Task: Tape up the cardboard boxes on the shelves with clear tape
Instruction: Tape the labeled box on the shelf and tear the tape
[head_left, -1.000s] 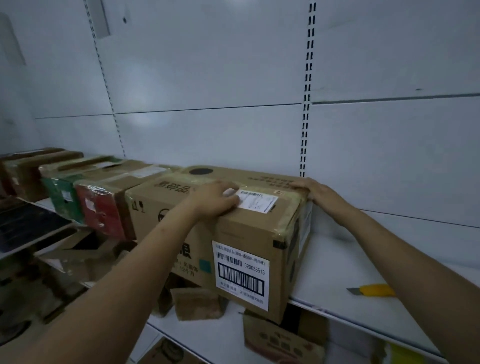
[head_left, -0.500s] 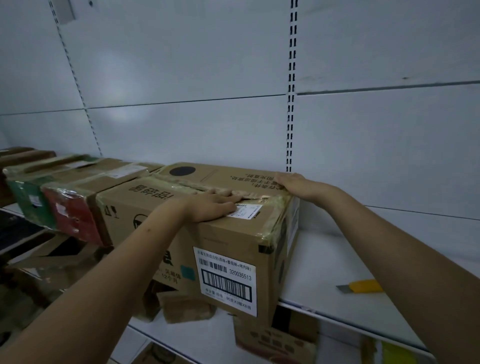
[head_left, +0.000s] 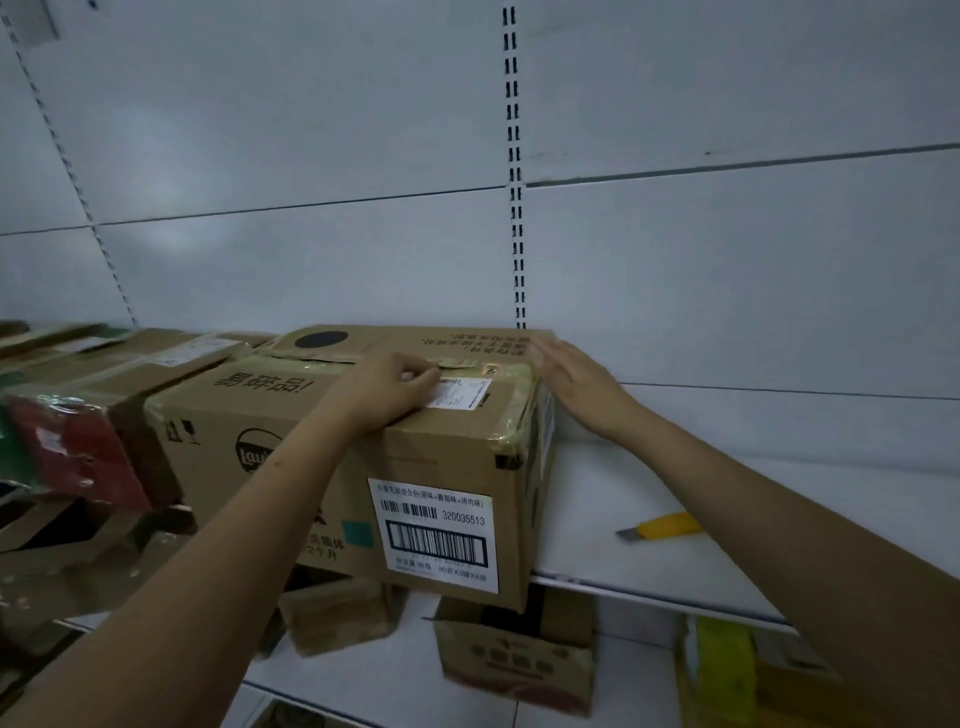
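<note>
A person leans into a white metal shelf (head_left: 675, 519) where a large cardboard box (head_left: 363, 457) sits at the front edge, its barcode label (head_left: 435, 535) facing out. The left hand (head_left: 387, 392) lies on top of the box near its middle seam, fingers bent over the edge of a small white shipping label (head_left: 460, 392); whether it pinches a tape end there cannot be told. The right hand (head_left: 576, 382) rests flat, fingers straight, against the box's top right corner, just beside the back wall. Glossy clear tape (head_left: 511, 379) already runs along that right edge and across the seam, wrinkled in places. To the left of the box, touching it, stand more cartons, among them a red-sided box (head_left: 72, 447), their tops also shiny with tape. To the right of the box, well apart on the bare shelf, lies a yellow utility knife (head_left: 662, 526), blade pointing toward the box. Below the box, on the lower shelf, sit smaller brown cartons (head_left: 511, 665). No tape roll is in sight. By the look of it, the step in hand is pressing and smoothing tape down on this box; the next move likely calls for rubbing the wrinkles flat along the seam and corner, then reaching right for the knife if a loose end needs cutting
</note>
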